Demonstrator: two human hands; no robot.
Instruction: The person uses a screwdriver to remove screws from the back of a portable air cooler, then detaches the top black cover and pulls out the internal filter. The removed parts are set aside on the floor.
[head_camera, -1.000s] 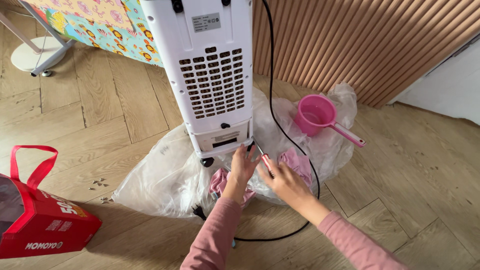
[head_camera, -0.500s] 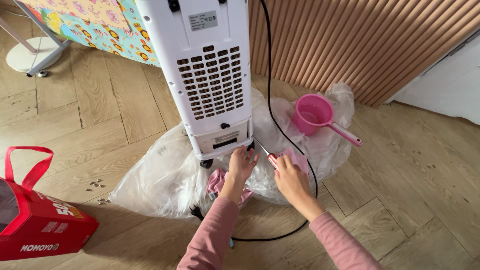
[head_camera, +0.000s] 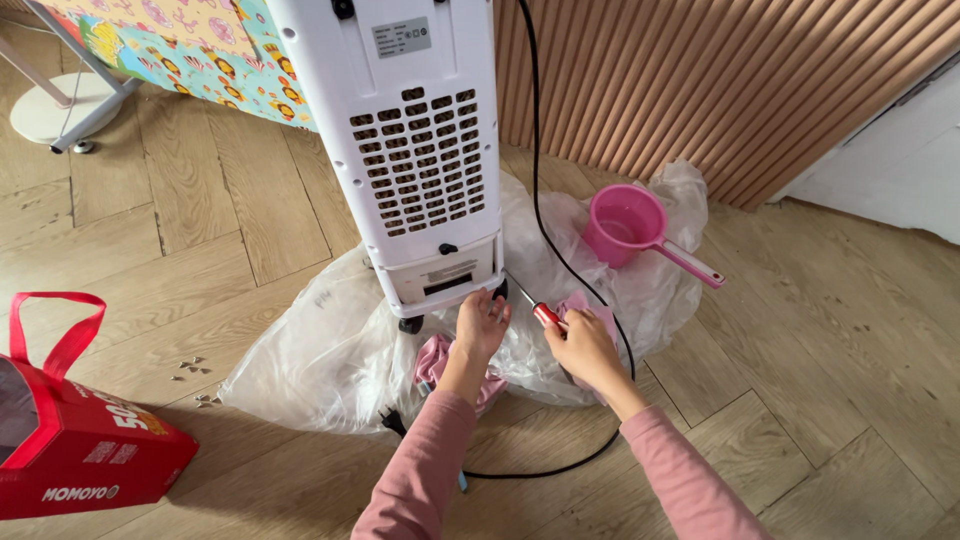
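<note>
A tall white air cooler (head_camera: 415, 150) stands upright on a sheet of clear plastic (head_camera: 300, 360) spread over the wooden floor, its vented back panel turned toward the camera. The left hand (head_camera: 482, 325) reaches to the lower right corner of the cooler's base, fingers curled against the casing just beside the small dark caster (head_camera: 410, 325); whether it grips anything there cannot be told. The right hand (head_camera: 583, 345) is closed around the red handle of a screwdriver (head_camera: 535, 308), whose thin metal shaft points up and left toward the same lower corner of the cooler, the tip close to or touching the base. Both sleeves are pink.

Under and between the hands lies a crumpled pink cloth (head_camera: 440, 365), partly on the plastic. A black power cable (head_camera: 545, 220) runs down from the top of the view, passes right of the cooler, curves behind the right hand and loops near the person across the floor to a black plug (head_camera: 392, 422). To the far right on the plastic sits a pink ladle-shaped scoop (head_camera: 640, 228) with a long handle. At the near left stands a red bag (head_camera: 70, 440) with red straps, and a few small screws (head_camera: 195, 380) lie scattered on the floor between the bag and the plastic
</note>
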